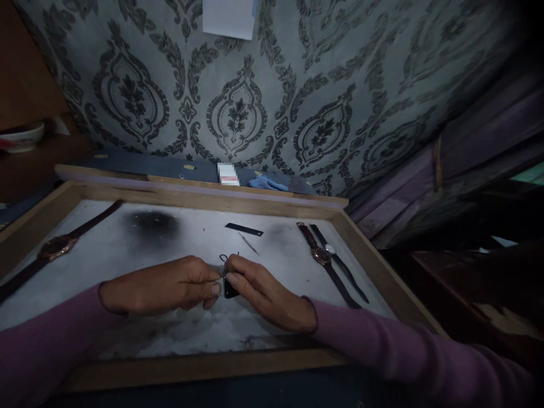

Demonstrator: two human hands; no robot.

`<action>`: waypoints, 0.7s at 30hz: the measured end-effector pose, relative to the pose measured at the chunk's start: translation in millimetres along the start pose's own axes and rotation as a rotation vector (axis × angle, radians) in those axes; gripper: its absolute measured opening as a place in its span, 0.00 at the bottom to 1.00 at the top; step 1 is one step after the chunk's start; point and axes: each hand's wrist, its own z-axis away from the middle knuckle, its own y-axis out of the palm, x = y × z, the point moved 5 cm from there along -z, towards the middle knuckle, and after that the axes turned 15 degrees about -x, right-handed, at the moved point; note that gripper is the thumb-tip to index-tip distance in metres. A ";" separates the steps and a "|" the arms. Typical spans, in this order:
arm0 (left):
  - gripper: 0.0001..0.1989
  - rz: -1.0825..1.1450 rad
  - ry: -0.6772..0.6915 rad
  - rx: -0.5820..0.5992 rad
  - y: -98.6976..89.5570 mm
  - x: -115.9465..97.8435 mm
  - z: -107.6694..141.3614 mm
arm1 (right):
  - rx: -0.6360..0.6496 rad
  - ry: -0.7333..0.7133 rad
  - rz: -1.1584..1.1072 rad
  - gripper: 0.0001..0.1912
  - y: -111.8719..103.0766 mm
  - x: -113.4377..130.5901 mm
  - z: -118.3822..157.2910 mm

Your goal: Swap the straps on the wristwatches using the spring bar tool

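Purple sleeves [408, 351], left hand [165, 283], right hand [267, 294] both pinching, half-hiding small black object [230, 288], dark strip [244, 229] beyond, watches [322, 256] either side

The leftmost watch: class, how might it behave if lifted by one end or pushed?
The strap looks long and thin, so it would probably bend. The case is bulkier, so it likely weighs most and may swing. Lying flat in the tray, the watch should slide rather than roll.

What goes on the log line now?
left hand: at small grey part; right hand: on black piece; beyond: thin tool, black strip; right: brown watch, slim watch; left: large watch
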 end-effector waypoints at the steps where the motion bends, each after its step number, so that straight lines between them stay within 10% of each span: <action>1: 0.23 0.001 0.000 -0.008 0.2 -0.3 -0.3 | -0.006 -0.006 0.010 0.16 -0.9 -0.1 -0.8; 21: 0.21 0.246 0.015 -0.039 3.3 1.2 -3.4 | -0.004 0.468 -0.643 0.22 1.9 -19.5 -6.0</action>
